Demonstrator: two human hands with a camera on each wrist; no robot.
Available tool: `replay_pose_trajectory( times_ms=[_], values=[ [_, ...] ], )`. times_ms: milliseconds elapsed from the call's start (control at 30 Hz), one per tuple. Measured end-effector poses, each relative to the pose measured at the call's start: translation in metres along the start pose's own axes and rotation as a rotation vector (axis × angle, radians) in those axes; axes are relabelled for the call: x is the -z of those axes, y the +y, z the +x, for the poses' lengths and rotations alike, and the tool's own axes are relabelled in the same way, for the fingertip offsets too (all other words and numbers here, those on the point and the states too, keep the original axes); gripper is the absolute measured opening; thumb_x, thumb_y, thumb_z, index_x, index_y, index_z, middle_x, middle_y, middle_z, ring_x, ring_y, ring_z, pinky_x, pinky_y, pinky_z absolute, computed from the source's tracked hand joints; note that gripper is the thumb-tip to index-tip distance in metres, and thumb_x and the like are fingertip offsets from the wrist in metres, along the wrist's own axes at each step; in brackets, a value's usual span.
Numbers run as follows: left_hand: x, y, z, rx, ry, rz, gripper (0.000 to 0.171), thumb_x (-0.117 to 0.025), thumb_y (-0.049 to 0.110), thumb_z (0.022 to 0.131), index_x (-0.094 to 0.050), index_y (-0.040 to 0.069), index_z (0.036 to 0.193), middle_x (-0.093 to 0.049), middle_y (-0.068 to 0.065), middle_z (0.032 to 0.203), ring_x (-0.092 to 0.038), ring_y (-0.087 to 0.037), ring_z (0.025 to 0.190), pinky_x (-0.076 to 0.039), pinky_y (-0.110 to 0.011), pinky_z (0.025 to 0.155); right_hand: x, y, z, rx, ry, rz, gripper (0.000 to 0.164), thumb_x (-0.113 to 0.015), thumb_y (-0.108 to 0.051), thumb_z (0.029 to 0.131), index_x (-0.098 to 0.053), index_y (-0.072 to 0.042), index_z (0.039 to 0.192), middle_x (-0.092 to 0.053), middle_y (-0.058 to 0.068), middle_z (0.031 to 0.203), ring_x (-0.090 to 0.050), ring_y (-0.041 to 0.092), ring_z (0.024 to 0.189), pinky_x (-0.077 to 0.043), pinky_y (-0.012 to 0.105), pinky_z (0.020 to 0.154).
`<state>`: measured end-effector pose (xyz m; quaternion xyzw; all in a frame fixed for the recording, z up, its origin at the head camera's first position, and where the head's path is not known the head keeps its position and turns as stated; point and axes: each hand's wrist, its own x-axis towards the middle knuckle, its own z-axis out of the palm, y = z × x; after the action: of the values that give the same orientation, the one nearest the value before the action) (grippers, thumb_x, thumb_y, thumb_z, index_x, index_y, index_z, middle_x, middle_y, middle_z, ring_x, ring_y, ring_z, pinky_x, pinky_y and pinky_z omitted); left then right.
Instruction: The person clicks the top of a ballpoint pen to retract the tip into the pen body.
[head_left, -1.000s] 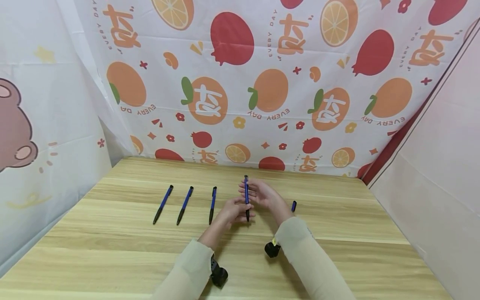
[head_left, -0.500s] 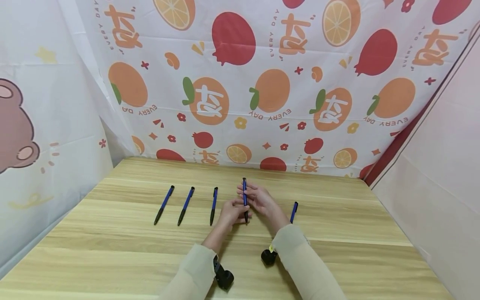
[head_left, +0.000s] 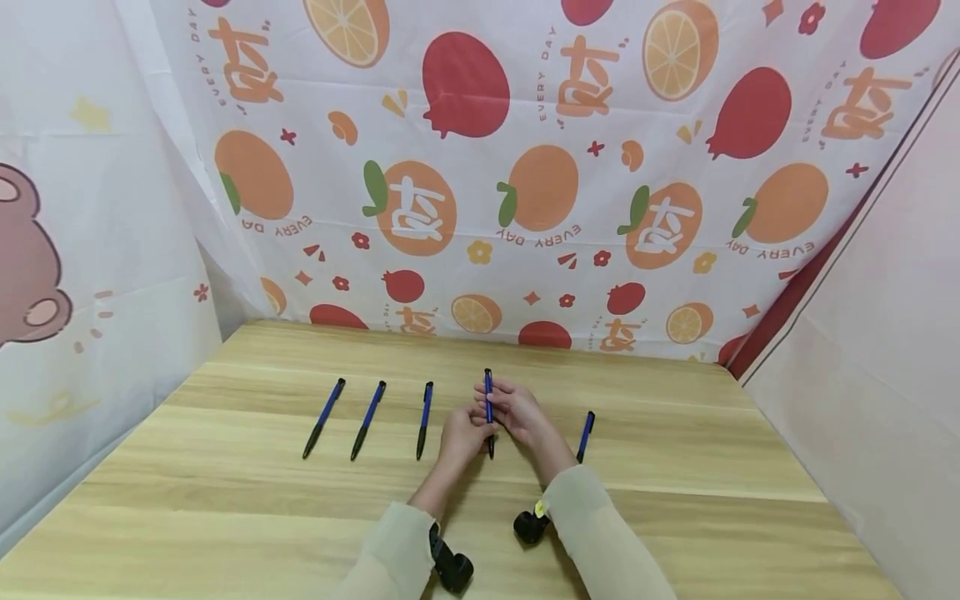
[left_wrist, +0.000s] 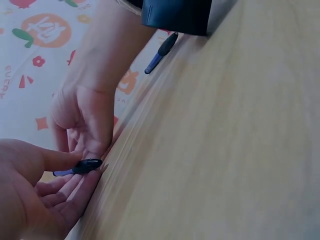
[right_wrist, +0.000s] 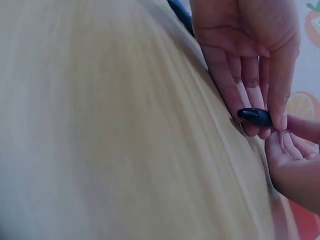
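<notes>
A blue ballpoint pen (head_left: 489, 408) with a black grip and black top is held between both hands, tip pointing toward the body. My left hand (head_left: 461, 437) pinches it low, near the black grip; in the left wrist view the thumb of this left hand (left_wrist: 25, 185) lies on top of the pen (left_wrist: 86, 166), with fingers underneath. Higher up, the right hand (head_left: 521, 412) has its thumb and fingertips on the barrel. From the right wrist view, the dark tip end (right_wrist: 255, 116) juts out past the left hand (right_wrist: 250, 55), and the right hand (right_wrist: 295, 160) is at the lower right.
Three similar pens, the leftmost (head_left: 324, 418), a middle one (head_left: 368, 421) and another (head_left: 424, 421), lie spaced out left of the hands. One more pen (head_left: 587, 436) lies beside the right forearm, partly hidden. A fruit-print cloth (head_left: 480, 208) hangs behind the wooden table (head_left: 187, 492).
The held pen has come slightly down and left in the head view. My right hand has moved closer to the left one, and more of the pen by the right forearm shows.
</notes>
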<state>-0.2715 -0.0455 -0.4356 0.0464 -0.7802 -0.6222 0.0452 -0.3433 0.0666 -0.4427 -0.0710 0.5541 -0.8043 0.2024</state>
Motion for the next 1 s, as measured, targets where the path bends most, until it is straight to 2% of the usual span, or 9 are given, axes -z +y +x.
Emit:
replay_pose_trajectory(
  times_ms=[100, 300, 433, 567, 667, 800, 1000],
  values=[
    [-0.001, 0.0013, -0.003, 0.007, 0.022, 0.054, 0.02, -0.068, -0.002, 0.079, -0.062, -0.011, 0.096, -0.065, -0.012, 0.077, -0.061, -0.017, 0.06, -0.052, -0.026, 0.05, -0.0008, 0.0038, -0.002, 0.019, 0.003, -0.02, 0.042, -0.043, 0.007, 0.093, -0.034, 0.013, 0.134, -0.047, 0.025, 0.128, -0.058, 0.024, 0.104, -0.046, 0.03, 0.088],
    [0.0012, 0.0044, -0.0037, -0.02, 0.05, 0.17, 0.017, -0.071, 0.003, 0.078, -0.066, -0.006, 0.091, -0.065, -0.007, 0.074, -0.058, -0.012, 0.054, -0.049, -0.024, 0.048, -0.002, 0.0075, -0.0028, 0.073, 0.024, -0.031, 0.041, -0.043, 0.007, 0.093, -0.036, 0.012, 0.133, -0.049, 0.026, 0.125, -0.056, 0.027, 0.106, -0.045, 0.03, 0.088],
    [0.0033, 0.0051, -0.0026, -0.007, 0.047, 0.177, 0.018, -0.071, 0.002, 0.078, -0.067, -0.006, 0.093, -0.065, -0.007, 0.073, -0.058, -0.013, 0.052, -0.049, -0.024, 0.047, -0.0039, 0.009, -0.0046, 0.106, 0.018, -0.097, 0.041, -0.044, 0.008, 0.093, -0.035, 0.014, 0.133, -0.048, 0.028, 0.125, -0.056, 0.028, 0.107, -0.045, 0.031, 0.088],
    [0.0041, 0.0052, -0.0028, 0.009, 0.042, 0.16, 0.022, -0.071, 0.001, 0.077, -0.066, -0.007, 0.096, -0.065, -0.008, 0.074, -0.059, -0.014, 0.052, -0.05, -0.024, 0.046, -0.0062, 0.0089, -0.0086, 0.112, 0.03, -0.152, 0.042, -0.045, 0.008, 0.092, -0.034, 0.014, 0.132, -0.048, 0.029, 0.124, -0.056, 0.03, 0.107, -0.045, 0.031, 0.088],
    [0.0046, 0.0055, -0.002, 0.016, 0.046, 0.183, 0.022, -0.072, 0.001, 0.076, -0.066, -0.006, 0.096, -0.064, -0.007, 0.074, -0.058, -0.014, 0.052, -0.049, -0.024, 0.046, -0.0072, 0.0076, -0.0103, 0.11, 0.035, -0.17, 0.043, -0.046, 0.008, 0.092, -0.035, 0.013, 0.133, -0.048, 0.03, 0.124, -0.055, 0.03, 0.107, -0.045, 0.031, 0.089],
    [0.0054, 0.0068, -0.0006, 0.015, 0.055, 0.244, 0.023, -0.072, 0.002, 0.075, -0.066, -0.004, 0.097, -0.065, -0.006, 0.076, -0.058, -0.013, 0.059, -0.048, -0.024, 0.051, -0.0068, 0.0076, -0.01, 0.114, 0.04, -0.194, 0.044, -0.047, 0.009, 0.091, -0.034, 0.014, 0.133, -0.048, 0.031, 0.124, -0.055, 0.031, 0.108, -0.045, 0.03, 0.088],
    [0.0041, 0.0056, 0.0006, -0.029, 0.084, 0.331, 0.026, -0.075, 0.004, 0.073, -0.068, -0.001, 0.097, -0.065, -0.002, 0.076, -0.059, -0.016, 0.068, -0.044, -0.029, 0.06, -0.0038, 0.0099, -0.0103, 0.134, 0.06, -0.255, 0.046, -0.048, 0.011, 0.089, -0.035, 0.013, 0.133, -0.049, 0.03, 0.123, -0.056, 0.028, 0.105, -0.046, 0.028, 0.086]
  ],
)
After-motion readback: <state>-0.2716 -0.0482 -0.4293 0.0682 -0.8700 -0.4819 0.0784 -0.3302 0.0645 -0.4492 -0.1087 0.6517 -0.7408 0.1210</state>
